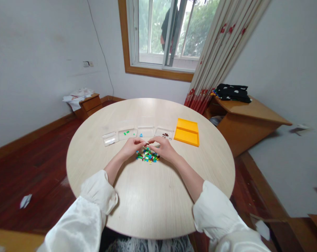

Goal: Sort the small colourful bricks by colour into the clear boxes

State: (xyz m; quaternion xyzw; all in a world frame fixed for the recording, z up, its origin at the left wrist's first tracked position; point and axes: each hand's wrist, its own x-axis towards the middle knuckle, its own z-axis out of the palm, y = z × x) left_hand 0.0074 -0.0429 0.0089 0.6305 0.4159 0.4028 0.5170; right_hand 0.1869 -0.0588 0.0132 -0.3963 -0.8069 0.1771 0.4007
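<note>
A small pile of toy building bricks [148,156] in green, blue, yellow, white and brown lies on the round table. Over its far edge my left hand [133,146] and my right hand [163,147] meet, their fingertips closed in a pinch. Between them shows a tiny reddish-brown brick [147,144], partly covered by the fingers. Beyond the hands stand clear plastic boxes: one with whitish pieces [110,140], one with green bricks [126,133], one with a blue brick [141,135], and one with brown bricks [165,135].
An open yellow case [187,132] lies right of the clear boxes on the pale round table [148,196]. Wooden furniture [253,112] with a dark folded cloth [233,93] stands at right. Papers [78,98] lie on a low cabinet at left. A person is outside the window.
</note>
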